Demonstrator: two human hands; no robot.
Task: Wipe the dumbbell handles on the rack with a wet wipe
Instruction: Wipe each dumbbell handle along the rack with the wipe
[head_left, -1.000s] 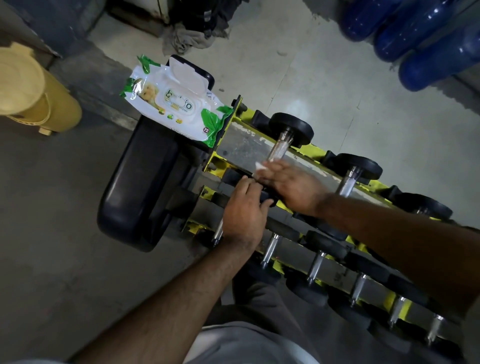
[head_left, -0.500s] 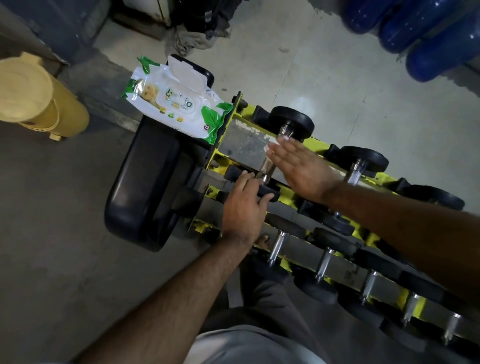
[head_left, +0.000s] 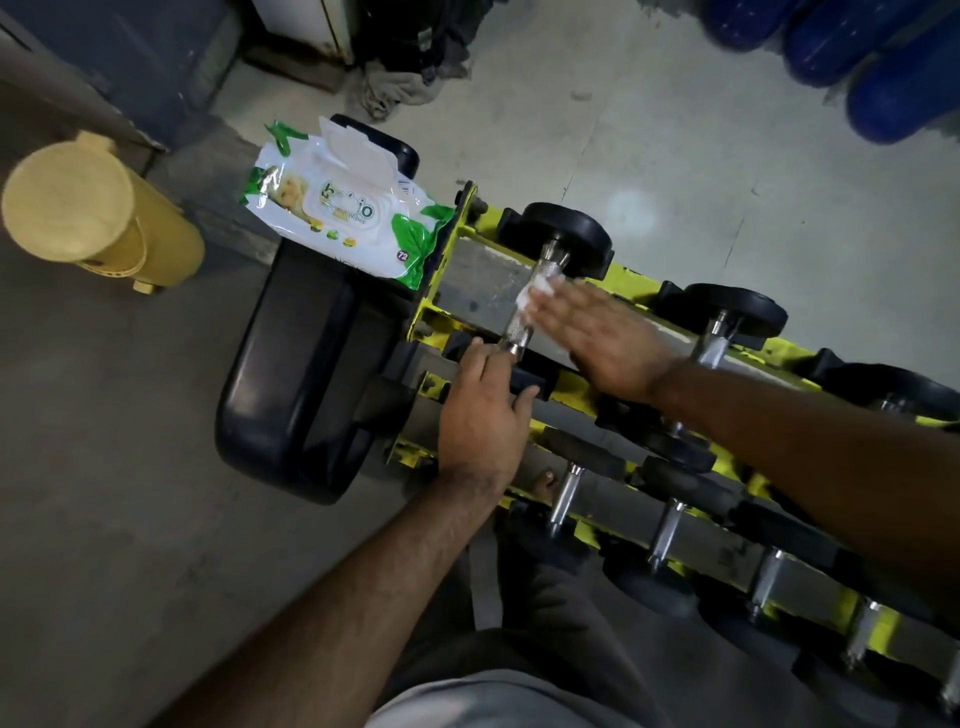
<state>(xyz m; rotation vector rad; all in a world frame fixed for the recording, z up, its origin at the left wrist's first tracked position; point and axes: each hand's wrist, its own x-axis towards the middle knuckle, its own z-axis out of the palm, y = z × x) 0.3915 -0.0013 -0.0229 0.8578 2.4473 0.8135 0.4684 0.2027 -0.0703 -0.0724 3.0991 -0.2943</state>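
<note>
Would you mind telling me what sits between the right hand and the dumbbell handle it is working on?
In the head view, a white wet wipe lies between the right hand and the dumbbell handle.

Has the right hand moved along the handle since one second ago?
Yes. The right hand with the wipe slid up the handle, toward the far black weight.

Single head-worn wide-angle view, looking steeply down and forward from above the yellow rack (head_left: 582, 387). Close range: both forearms entering from the bottom edge, rack running diagonally toward the lower right corner, concrete floor (head_left: 675, 156) beyond. No second view to compare.
</note>
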